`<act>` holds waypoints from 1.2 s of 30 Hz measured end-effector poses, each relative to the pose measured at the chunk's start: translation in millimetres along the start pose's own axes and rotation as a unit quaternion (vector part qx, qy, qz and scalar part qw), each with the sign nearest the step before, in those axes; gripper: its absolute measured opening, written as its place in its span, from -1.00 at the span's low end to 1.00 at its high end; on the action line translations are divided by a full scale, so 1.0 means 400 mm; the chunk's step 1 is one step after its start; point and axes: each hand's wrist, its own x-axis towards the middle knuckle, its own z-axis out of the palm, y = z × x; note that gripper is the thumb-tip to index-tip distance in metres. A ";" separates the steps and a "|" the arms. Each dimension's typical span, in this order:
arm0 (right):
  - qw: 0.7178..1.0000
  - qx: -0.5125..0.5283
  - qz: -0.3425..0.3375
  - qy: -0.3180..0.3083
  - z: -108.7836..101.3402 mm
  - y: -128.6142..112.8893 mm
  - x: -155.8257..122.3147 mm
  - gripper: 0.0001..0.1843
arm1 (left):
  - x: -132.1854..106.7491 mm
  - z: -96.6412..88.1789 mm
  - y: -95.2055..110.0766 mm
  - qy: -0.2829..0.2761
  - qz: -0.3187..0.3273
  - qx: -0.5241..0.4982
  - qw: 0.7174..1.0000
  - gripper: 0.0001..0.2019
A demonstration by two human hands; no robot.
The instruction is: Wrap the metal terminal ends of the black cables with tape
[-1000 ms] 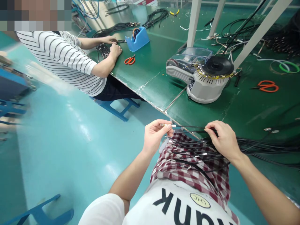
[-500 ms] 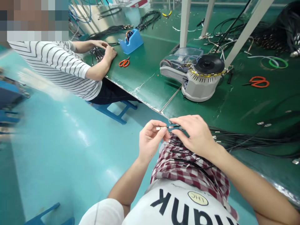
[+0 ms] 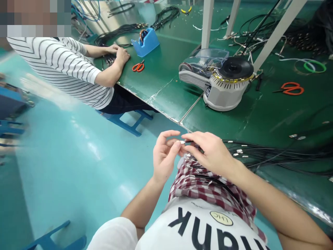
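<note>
We log a red-and-white checked cloth (image 3: 208,194) at 6 o'clock, black cables (image 3: 270,152) at 3, a green bench top (image 3: 161,86) at 1, a blue tape dispenser (image 3: 145,42) and orange scissors (image 3: 138,67) at 12, a black-and-white striped shirt (image 3: 52,66) at 10, and a teal floor (image 3: 65,173) at 9.

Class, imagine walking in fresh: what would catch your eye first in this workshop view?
At bottom centre, the left hand and right hand meet at a metal-tipped black cable above a red checked cloth. Right of centre, a grey automatic tape dispenser sits on the green workbench. At upper left sits a co-worker in a striped shirt.
</note>
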 end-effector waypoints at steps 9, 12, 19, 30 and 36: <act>0.997 0.057 -0.001 0.042 0.052 -0.009 0.006 -0.84 | -0.014 -0.022 -0.003 0.006 0.038 0.101 0.994 -0.69; 0.996 0.053 -0.005 0.071 0.062 -0.012 0.005 -0.87 | -0.011 -0.016 0.004 0.014 0.043 0.113 0.993 -0.67; 0.994 0.041 -0.011 0.104 0.085 -0.019 0.001 -0.89 | -0.013 -0.017 0.013 0.017 0.047 0.133 0.990 -0.65; 0.995 -0.007 0.003 0.103 0.105 -0.031 -0.009 -0.93 | -0.020 -0.018 0.005 0.021 0.052 0.165 0.985 -0.63; 0.994 -0.017 -0.002 0.109 0.105 -0.038 -0.007 -0.93 | -0.019 -0.011 0.003 0.021 0.041 0.134 0.990 -0.63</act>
